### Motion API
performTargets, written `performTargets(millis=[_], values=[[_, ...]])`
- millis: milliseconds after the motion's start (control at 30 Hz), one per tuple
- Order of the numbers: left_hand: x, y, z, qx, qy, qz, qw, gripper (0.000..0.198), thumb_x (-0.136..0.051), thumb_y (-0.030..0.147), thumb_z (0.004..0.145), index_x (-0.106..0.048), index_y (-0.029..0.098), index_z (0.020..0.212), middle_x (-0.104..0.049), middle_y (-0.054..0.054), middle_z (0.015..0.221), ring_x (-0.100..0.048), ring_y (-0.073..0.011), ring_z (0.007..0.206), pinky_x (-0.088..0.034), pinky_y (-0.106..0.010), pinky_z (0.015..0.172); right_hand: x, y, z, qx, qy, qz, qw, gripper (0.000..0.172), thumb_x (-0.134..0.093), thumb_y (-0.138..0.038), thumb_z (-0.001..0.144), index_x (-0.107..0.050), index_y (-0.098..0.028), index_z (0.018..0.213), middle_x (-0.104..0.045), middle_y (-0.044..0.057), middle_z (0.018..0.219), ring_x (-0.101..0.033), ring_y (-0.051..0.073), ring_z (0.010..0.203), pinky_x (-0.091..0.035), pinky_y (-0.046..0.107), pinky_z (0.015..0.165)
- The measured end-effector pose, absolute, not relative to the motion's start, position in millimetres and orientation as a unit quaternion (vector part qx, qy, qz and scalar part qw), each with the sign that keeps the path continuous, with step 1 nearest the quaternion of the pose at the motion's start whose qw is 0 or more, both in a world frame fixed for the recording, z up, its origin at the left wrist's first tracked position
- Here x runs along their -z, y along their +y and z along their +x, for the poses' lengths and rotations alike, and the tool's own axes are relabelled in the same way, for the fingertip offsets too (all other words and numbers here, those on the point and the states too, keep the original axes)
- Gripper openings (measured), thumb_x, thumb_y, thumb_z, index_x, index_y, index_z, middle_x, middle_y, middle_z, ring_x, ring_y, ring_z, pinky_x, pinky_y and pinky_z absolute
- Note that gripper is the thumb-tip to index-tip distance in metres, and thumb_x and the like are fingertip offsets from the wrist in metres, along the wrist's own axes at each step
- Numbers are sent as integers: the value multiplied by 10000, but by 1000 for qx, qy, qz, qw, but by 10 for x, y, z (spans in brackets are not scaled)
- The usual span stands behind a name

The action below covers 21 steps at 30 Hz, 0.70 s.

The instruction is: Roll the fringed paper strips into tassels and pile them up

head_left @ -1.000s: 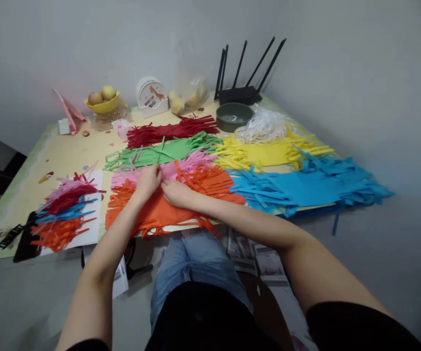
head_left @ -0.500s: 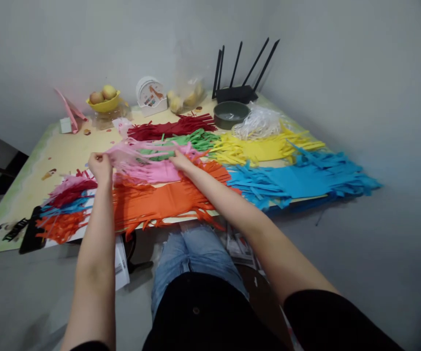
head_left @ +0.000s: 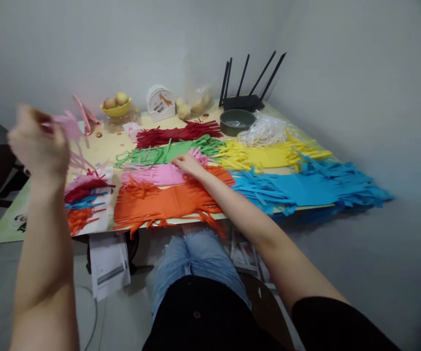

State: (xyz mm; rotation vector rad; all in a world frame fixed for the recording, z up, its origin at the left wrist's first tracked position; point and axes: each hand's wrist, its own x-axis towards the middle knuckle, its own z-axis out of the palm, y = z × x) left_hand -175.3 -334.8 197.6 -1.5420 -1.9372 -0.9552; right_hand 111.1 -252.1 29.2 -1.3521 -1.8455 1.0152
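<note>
My left hand [head_left: 40, 144], raised at the left and slightly blurred, is closed around a bunch of pink strips [head_left: 70, 127] that dangle from its fingers. With fingers curled together, my right hand [head_left: 188, 164] rests on the pink fringed fabric sheet [head_left: 159, 174]; its fingertips are partly hidden. An orange fringed sheet [head_left: 166, 201] lies just in front of the pink one, and a green fringed sheet [head_left: 176, 152] just behind. Below my left hand, bundles of pink, dark red, blue and orange strips [head_left: 82, 197] lie on white paper at the table's left.
A dark red fringed sheet [head_left: 179, 134] lies farther back. Yellow [head_left: 267, 157] and blue [head_left: 301, 189] fringed sheets spread to the right, the blue overhanging the table edge. Behind stand white cords [head_left: 267, 129], a dark green bowl [head_left: 237, 124], a black router [head_left: 243, 102] and a yellow fruit bowl [head_left: 116, 110].
My left hand has moved left and up, carrying pink strips off the pink sheet. My right hand stays on that sheet. The view has shifted slightly.
</note>
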Motion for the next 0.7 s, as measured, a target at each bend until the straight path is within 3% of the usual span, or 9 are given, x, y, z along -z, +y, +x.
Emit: performTargets(millis=[67,167,267,333,467,567,700], values=[[-1880,-3563,-1350,218,-694,-657,201,275,-454,330,907,-610,166,1062,-679,-71,935,-656,-267,923,-408,-393,763,-516,-2786,1116,-325,-735,-460,378,316,-482,-352,915,-689,-114,927,-704,108,978,-609,217,969,-434,349,963],[-1646,-3748,-852,192,-666,-704,157,161,-543,276,842,-652,195,929,-696,-61,846,-648,-232,788,-386,-325,672,-780,-3191,1075,-178,-791,-289,509,480,-595,-438,888,-600,-121,1248,-623,151,1309,-516,250,1243,-361,400,1114],[-1505,-3825,-599,223,-635,-736,74,133,-537,254,830,-642,200,893,-697,-54,803,-624,-211,706,-390,-303,646,-863,-3407,1020,-134,-821,-239,500,614,-643,-363,854,-480,-139,1402,-555,161,1408,-454,273,1319,-362,452,1131],[-1489,-3860,-559,241,-612,-753,13,122,-538,253,821,-635,197,869,-688,-42,775,-605,-191,669,-396,-291,633,-860,-3415,1043,-146,-827,-276,466,510,-603,-238,848,-538,-152,1346,-616,147,1324,-519,275,1241,-417,444,1064],[-1517,-3916,-655,288,-569,-764,-97,118,-560,278,816,-628,181,813,-677,-31,726,-575,-154,624,-406,-265,602,-956,-3336,1279,-207,-840,-321,386,246,-583,-74,778,-703,-132,985,-734,79,951,-647,204,882,-467,303,793],[-1499,-3916,-743,328,-541,-751,-188,207,-591,344,838,-662,158,894,-703,-46,764,-605,-159,661,-447,-259,619,-1133,-3358,1468,-265,-840,-295,371,125,-594,-129,829,-710,-131,876,-735,40,816,-643,151,749,-429,242,699],[-1412,-3873,-766,326,-515,-757,-235,323,-699,453,789,-706,143,883,-711,-52,801,-627,-191,731,-491,-281,671,-1309,-3422,1589,-333,-804,-277,407,251,-550,-317,925,-678,-123,828,-704,36,745,-618,134,684,-428,230,668]])
